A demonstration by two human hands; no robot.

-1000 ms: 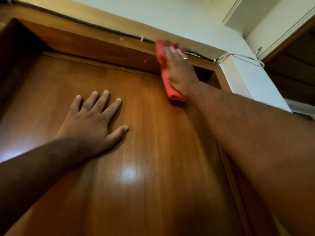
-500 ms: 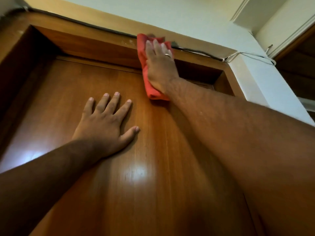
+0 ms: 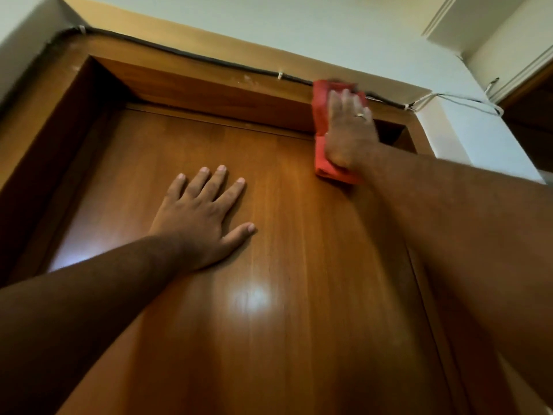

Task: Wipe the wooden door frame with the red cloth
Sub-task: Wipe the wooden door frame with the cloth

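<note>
View upward along a closed wooden door (image 3: 299, 295) toward the top of its frame. The left hand (image 3: 200, 217) lies flat against the door panel, palm to the wood, with all five fingers (image 3: 220, 181) extended and spread apart; the thumb points to the right. It holds nothing. The right hand (image 3: 348, 133) reaches higher and to the right, pressing the red cloth (image 3: 321, 115) against the upper right part of the wooden door frame (image 3: 209, 91). Its fingers are extended and lie nearly side by side on the cloth, slightly blurred; a ring (image 3: 361, 115) shows on one of them. Whether the thumb grips the cloth from beneath cannot be told, since the hand covers it. The cloth lies folded under the palm: its upper edge projects above the fingertips at the top edge of the frame, touching the line of the dark cable (image 3: 179, 53), and its lower end hangs below the heel of the hand onto the top of the door panel. The cable runs along the top of the frame, fastened by small white clips (image 3: 280, 75), and meets thin white wires (image 3: 466, 100) at the right corner. A pale wall (image 3: 329, 31) rises above the frame. A bright reflection (image 3: 251, 298) marks the glossy door surface below the left hand.
</note>
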